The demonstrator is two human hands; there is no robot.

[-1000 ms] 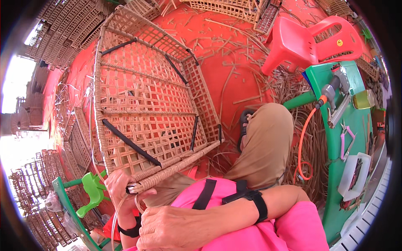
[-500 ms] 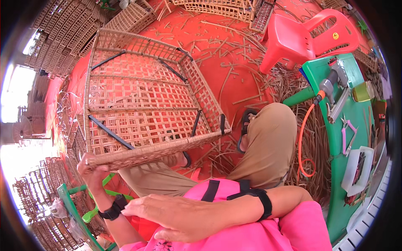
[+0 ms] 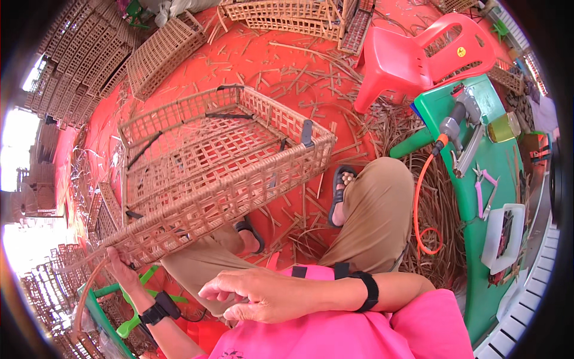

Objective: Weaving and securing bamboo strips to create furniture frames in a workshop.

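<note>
Though shallow, a tan lattice basket (image 3: 239,191)

Head view: a fisheye on the person's head, left of a side-by-side pair, looks steeply down and forward.
Pink shirt (image 3: 299,335): close below the lens, along the lower edge, with the right hand (image 3: 263,293) before it.
Woven basket (image 3: 239,186): left of centre, seen obliquely from above.
Stacked wickerwork (image 3: 84,60): far off, upper left.
Rim: straight edges curve inside dark corners.
</note>
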